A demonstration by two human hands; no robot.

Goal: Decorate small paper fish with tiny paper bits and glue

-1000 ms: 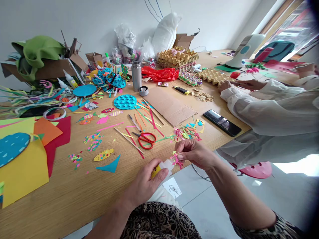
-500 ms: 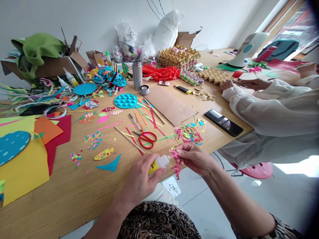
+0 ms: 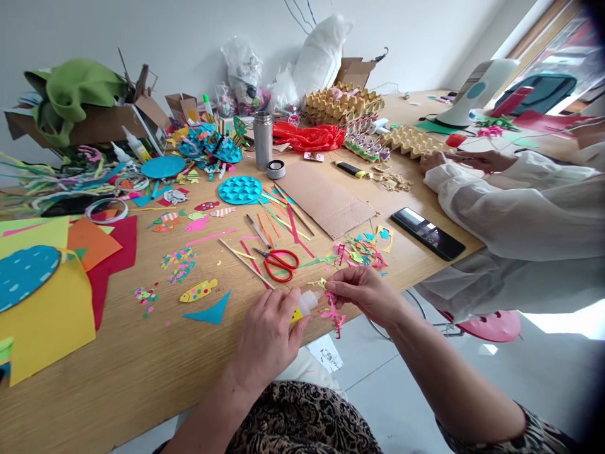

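My left hand (image 3: 265,325) is wrapped round a glue bottle (image 3: 308,302) with a yellow label and a clear whitish cap, lying tilted just above the table's front edge. Close to the cap, my right hand (image 3: 366,290) pinches thin paper scraps. A yellow-green scrap (image 3: 322,283) sticks out from its fingertips, and a jagged pink scrap (image 3: 333,312) hangs below them. Red-handled scissors (image 3: 280,263) lie open beyond my left hand. A pile of coloured paper cuttings (image 3: 362,249) lies past my right hand.
A blue paper triangle (image 3: 210,308) and a yellow paper fish (image 3: 198,291) lie left of my hands. Further back are cardboard (image 3: 326,205), a steel flask (image 3: 263,142) and a phone (image 3: 426,233) near the right edge. A co-worker's hands (image 3: 482,161) work at the right.
The yellow-green scrap now shows more clearly at my right fingertips, with the pink scrap lower. My left hand has turned slightly over the glue bottle, covering more of its label.
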